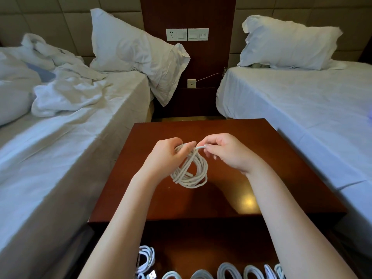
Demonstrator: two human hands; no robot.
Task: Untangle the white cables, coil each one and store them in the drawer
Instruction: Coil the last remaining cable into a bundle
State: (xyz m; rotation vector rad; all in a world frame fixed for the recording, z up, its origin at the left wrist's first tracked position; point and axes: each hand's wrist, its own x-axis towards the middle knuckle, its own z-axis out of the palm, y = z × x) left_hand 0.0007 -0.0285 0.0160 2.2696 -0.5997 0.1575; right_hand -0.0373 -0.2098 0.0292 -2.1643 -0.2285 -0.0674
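Now in hand: 1 white cable coil [190, 168] of several loops, held just above the nightstand top [261, 158], near the middle of the view.
Left hand [167, 154]: at 10 o'clock of the coil, fingers curled round the top of the loops and clamping them into 1 bundle.
Right hand [223, 152]: at 2 o'clock of the coil, thumb and forefinger pinched on the free end [200, 147], which points toward the left hand.
Step, as judged: the free end looks about to be wrapped or tucked round the bundle to lock it.
Drawer [191, 244]: open at 6 o'clock, at the bottom edge of the view.
Stored coils [227, 269]: at least 5 white coils lie in a row in the drawer, partly cut off by the frame.
Done, as judged: most of the task, since the coil in hand is the only cable seen over the nightstand.
Left, as judged: secure this coil, lay it in the drawer, close the drawer.
Thin wire [209, 76]: at 12 o'clock, running from a wall socket; whether it belongs to the task cannot be told.
Surroundings: rumpled bed [70, 137] at 9 o'clock, made bed [302, 101] at 3 o'clock, each with a white pillow.
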